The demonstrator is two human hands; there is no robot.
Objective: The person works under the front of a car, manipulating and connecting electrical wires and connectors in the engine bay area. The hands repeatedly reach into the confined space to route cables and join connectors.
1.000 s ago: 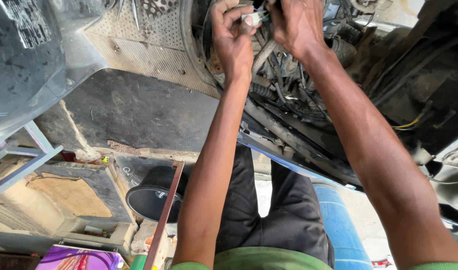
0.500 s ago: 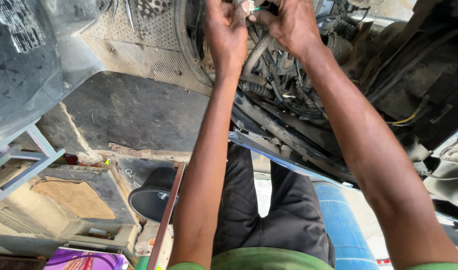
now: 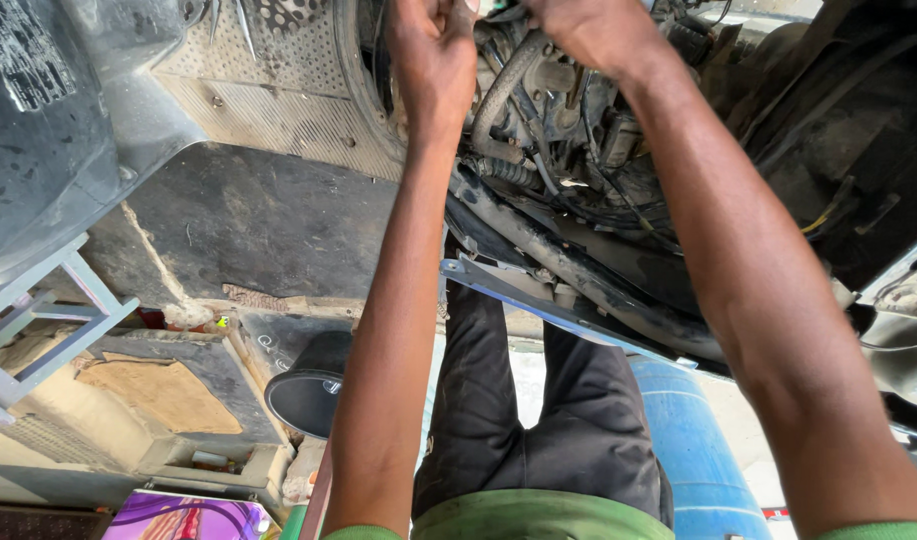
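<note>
I look up at the underside of a vehicle with both arms raised. My left hand [image 3: 433, 50] is curled beside a round opening in the perforated metal panel [image 3: 268, 60]. My right hand [image 3: 588, 30] reaches among the hoses and wires, just above a grey ribbed hose [image 3: 508, 75]. The top edge of the view cuts off the fingertips of both hands, so anything they hold is hidden. Dirty black cables and pipes [image 3: 578, 170] hang below the hands.
A blue metal bar [image 3: 548, 305] runs slantwise under the engine parts. Below lie my dark trousers [image 3: 538, 420], a blue barrel [image 3: 683, 440], a black cylinder [image 3: 308, 395] and a grey metal frame [image 3: 38, 320] at left. A dark body panel [image 3: 838, 150] fills the right.
Both hands have risen toward the top edge and their fingertips have left the view. The small pale piece seen between them earlier is no longer visible.
</note>
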